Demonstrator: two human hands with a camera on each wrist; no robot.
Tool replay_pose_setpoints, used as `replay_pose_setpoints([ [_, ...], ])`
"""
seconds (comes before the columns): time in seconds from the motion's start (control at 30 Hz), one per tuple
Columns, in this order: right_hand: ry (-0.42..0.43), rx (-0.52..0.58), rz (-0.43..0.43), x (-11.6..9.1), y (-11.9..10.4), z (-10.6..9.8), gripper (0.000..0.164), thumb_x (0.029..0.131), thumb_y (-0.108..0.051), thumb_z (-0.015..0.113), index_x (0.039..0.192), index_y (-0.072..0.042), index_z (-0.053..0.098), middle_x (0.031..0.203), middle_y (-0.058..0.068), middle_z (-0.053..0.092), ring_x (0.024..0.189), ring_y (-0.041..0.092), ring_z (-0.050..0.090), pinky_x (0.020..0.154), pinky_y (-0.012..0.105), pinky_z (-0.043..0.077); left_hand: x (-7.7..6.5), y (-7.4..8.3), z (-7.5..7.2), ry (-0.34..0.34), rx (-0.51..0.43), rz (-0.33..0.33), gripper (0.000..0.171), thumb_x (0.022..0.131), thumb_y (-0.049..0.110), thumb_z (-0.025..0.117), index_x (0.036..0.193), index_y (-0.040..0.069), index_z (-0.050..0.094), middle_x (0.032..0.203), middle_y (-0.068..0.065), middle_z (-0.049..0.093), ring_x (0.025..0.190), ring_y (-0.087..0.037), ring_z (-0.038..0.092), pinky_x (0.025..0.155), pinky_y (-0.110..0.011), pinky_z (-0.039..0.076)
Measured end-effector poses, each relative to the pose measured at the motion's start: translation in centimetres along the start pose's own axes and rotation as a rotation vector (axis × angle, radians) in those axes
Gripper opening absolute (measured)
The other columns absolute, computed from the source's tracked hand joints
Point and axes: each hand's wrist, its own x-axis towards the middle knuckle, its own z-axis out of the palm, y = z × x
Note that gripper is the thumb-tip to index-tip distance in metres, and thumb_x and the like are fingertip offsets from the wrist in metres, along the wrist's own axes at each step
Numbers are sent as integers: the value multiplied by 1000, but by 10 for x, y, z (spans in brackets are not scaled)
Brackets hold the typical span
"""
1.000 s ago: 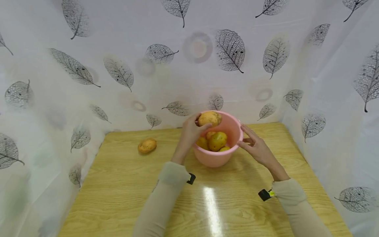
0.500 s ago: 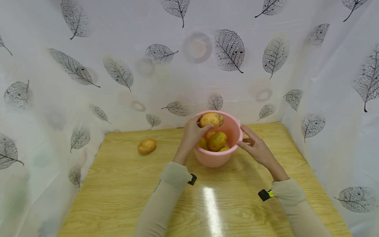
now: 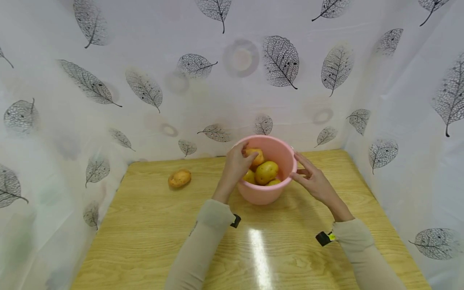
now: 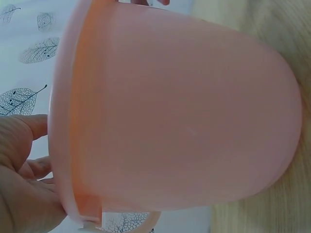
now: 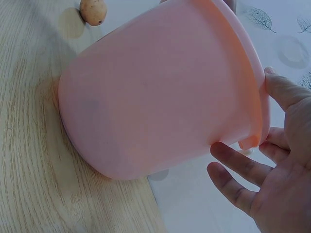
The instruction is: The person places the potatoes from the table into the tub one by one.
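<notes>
Several yellow-brown potatoes (image 3: 266, 173) lie in a pink bucket (image 3: 262, 195) standing on the table. My left hand (image 3: 235, 164) reaches over the bucket's left rim, its fingers spread above a potato (image 3: 255, 158); its fingertips are partly hidden behind the rim in the left wrist view. That potato looks to be resting inside, out of the hand's hold. On the opposite side, my right hand (image 3: 314, 181) rests lightly against the rim, thumb touching the edge and fingers extended along the outside. A single potato (image 3: 179, 178) lies on the table to the left.
The wood-grain table (image 3: 145, 225) ends at the back against a white curtain (image 3: 163, 48) printed with dark leaves. The same curtain closes in both sides. A bucket handle (image 4: 146, 223) hangs beside the wall of the bucket.
The potato that my left hand held at the bucket's mouth has gone down inside, and the fingers have let it go. My right hand has stayed at the rim.
</notes>
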Motion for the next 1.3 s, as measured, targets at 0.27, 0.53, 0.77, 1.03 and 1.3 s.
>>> replay_pose_setpoints([
  [0.27,-7,1,-5,0,-1,0,71,104,-12,64,164,-11,27,170,12,20,125,44,60,90,14,50,-1,1,-4,-5,9,31,51,100,23,71,142,-2,58,138,-18,63,121,-31,63,101,-42,53],
  [0.53,-6,-2,1,0,1,0,71,104,-12,64,164,-13,27,170,10,21,124,43,60,91,14,50,-3,-5,-12,8,-98,90,46,102,16,67,142,-4,57,137,-23,62,120,-36,63,102,-40,54],
  [0.77,-2,-17,4,0,0,0,71,104,-13,64,165,-14,27,170,9,21,124,40,61,90,14,50,-5,-13,-23,35,-134,126,46,101,16,69,140,-7,57,134,-26,62,118,-37,65,100,-41,54],
  [1.03,-6,-20,15,1,0,0,71,104,-15,64,165,-15,27,171,8,20,125,39,61,90,13,50,-8,-26,-43,67,-135,125,45,100,11,69,140,-7,58,134,-25,63,115,-36,66,99,-41,56],
  [1.3,-7,-26,15,1,0,0,71,104,-15,64,165,-14,27,170,10,21,124,39,61,90,14,50,-16,-40,-66,98,-113,83,44,100,12,68,140,-5,59,136,-23,63,116,-34,67,99,-40,55],
])
